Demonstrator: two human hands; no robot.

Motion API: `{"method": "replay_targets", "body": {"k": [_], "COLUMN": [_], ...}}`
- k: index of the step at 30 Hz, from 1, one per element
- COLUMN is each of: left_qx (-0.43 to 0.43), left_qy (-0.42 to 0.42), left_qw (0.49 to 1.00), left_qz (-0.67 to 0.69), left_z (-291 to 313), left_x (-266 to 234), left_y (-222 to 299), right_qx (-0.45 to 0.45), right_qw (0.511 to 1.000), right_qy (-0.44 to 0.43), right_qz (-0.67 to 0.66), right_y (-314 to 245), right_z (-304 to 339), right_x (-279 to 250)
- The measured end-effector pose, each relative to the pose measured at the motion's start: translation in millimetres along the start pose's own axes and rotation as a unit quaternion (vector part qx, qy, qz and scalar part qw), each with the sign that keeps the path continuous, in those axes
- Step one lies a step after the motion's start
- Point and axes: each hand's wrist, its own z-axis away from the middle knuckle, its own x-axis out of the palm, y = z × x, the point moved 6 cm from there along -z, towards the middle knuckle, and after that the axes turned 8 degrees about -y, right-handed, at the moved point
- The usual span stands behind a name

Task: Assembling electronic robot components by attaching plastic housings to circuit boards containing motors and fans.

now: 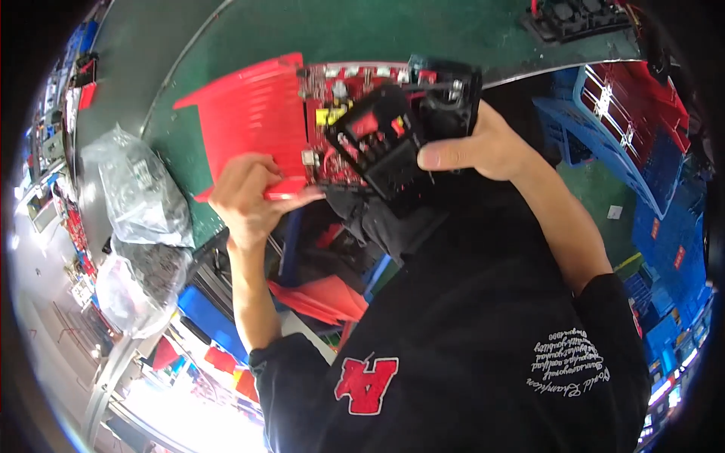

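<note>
A red ribbed metal cover [253, 124] lies at the near edge of the bench, joined to or resting against a red circuit board [355, 74]. My left hand [249, 196] is closed round the cover's near edge. Over the board sits a tilted black plastic panel [389, 166] with red terminals or switches. A second black end piece [457, 94] with a round opening stands at the board's right end. My right hand [483, 151] grips this end piece, thumb on the near side, other fingers hidden behind it. Whether the two black parts are joined, I cannot tell.
The green bench [362, 30] has a metal rim. Clear plastic bags [140, 189] lie at its left. A black plastic part [578, 19] rests at the far right. Blue crates [604, 128] holding red panels stand on the right. A red sheet [325, 298] is below the bench edge.
</note>
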Motion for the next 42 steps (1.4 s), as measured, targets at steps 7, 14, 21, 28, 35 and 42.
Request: {"method": "replay_targets", "body": {"k": [7, 14, 21, 28, 35, 42], "left_qx": [-0.013, 0.001, -0.010, -0.027, -0.025, -0.024], "left_qy": [-0.023, -0.026, -0.033, -0.050, -0.044, -0.043], "left_qw": [1.000, 1.000, 0.999, 0.998, 0.998, 0.999], "left_qz": [0.000, 0.001, 0.016, 0.010, 0.031, 0.019], "left_z": [-1.6, -1.9, -8.6, -6.3, -6.7, -6.3], "left_x": [-0.3, 0.5, -1.8, -0.9, 0.1, -0.5], "left_y": [3.7, 2.4, 5.4, 5.7, 5.7, 4.4], "right_qx": [-0.040, -0.014, -0.003, -0.011, -0.030, -0.010], "right_qw": [0.998, 0.997, 0.994, 0.993, 0.992, 0.988], "right_qy": [-0.006, -0.022, -0.001, -0.062, -0.041, -0.017], "right_qz": [-0.040, -0.077, -0.106, -0.101, -0.118, -0.156], "right_y": [-10.9, -6.6, -0.1, -4.0, -1.2, 1.0], "right_z": [1.4, -2.0, 1.2, -8.5, 1.5, -1.6], "right_x": [7.9, 9.1, 6.2, 8.7, 8.4, 8.5]}}
